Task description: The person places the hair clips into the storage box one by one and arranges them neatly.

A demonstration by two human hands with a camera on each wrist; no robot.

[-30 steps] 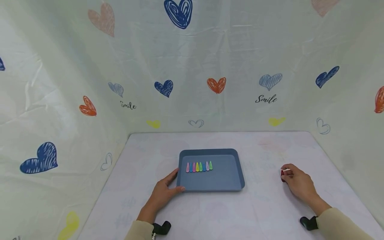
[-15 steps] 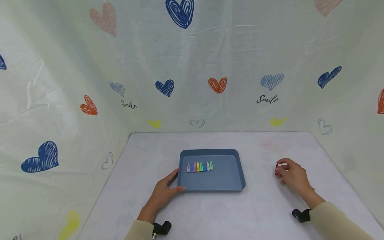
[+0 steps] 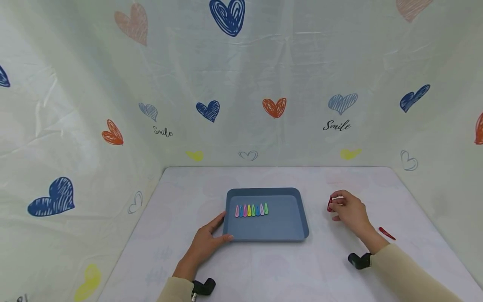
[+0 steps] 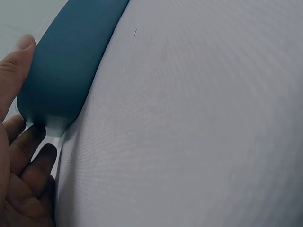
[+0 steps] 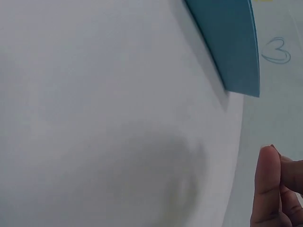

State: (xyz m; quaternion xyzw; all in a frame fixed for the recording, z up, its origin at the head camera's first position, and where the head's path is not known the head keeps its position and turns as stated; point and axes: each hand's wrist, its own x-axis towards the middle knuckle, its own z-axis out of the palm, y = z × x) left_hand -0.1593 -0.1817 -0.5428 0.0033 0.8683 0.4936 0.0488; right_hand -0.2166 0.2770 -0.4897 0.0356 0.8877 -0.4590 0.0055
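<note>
In the head view my left hand (image 3: 205,241) grips the near left corner of a blue-grey tray (image 3: 271,230), thumb at the front wall and fingers along the left side. The left wrist view shows thumb and fingers of this hand around the tray's corner (image 4: 66,71). A row of several colourful snap hair clips (image 3: 251,210) lies inside the tray, towards its left. Right of the tray, my right hand (image 3: 351,212) pinches a red hair clip (image 3: 330,204) between thumb and fingertips, above the table. In the right wrist view its fingers (image 5: 269,184) mostly hide the clip.
A second red hair clip (image 3: 387,233) lies on the white table (image 3: 286,268), close beside my right wrist. Behind the table hangs a pale curtain (image 3: 302,63) printed with hearts. A black wrist camera (image 3: 203,287) juts out by the left sleeve.
My right hand has moved left towards the tray with the red hair clip, and the other red clip on the table has come into view. The left hand stays on the tray.
</note>
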